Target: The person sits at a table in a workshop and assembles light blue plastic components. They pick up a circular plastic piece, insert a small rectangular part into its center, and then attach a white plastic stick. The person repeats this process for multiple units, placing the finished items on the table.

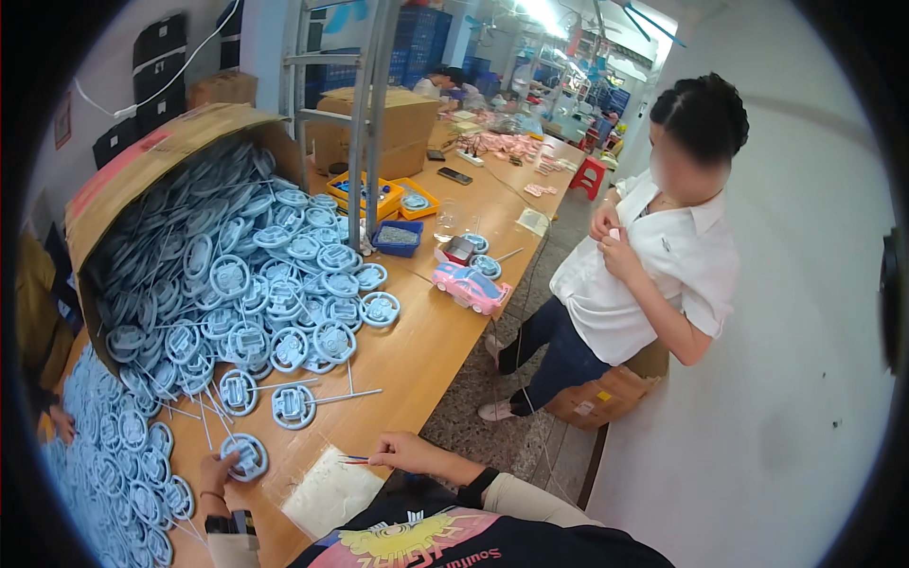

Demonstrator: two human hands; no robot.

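The wooden counter point(407, 350) goes far past both hands. Beyond the left hand point(216, 473), a big box point(142, 159) spills blue wheels point(284, 293). That hand grips one wheel point(250, 458), just to its right. The right hand point(402, 452) pinches a thin tool point(354, 460).

Pale blue round plastic wheels point(294, 405) contrast with a honey-brown wooden worktop point(424, 327). A plastic toy car point(486, 302) is mainly pink; a small rectangular plastic tray point(398, 251), deep blue; a plastic stool point(587, 177), red; a co-worker's collared shirt point(606, 312), plain white; the wearer's fabric top point(549, 540), black with yellow-and-pink print.
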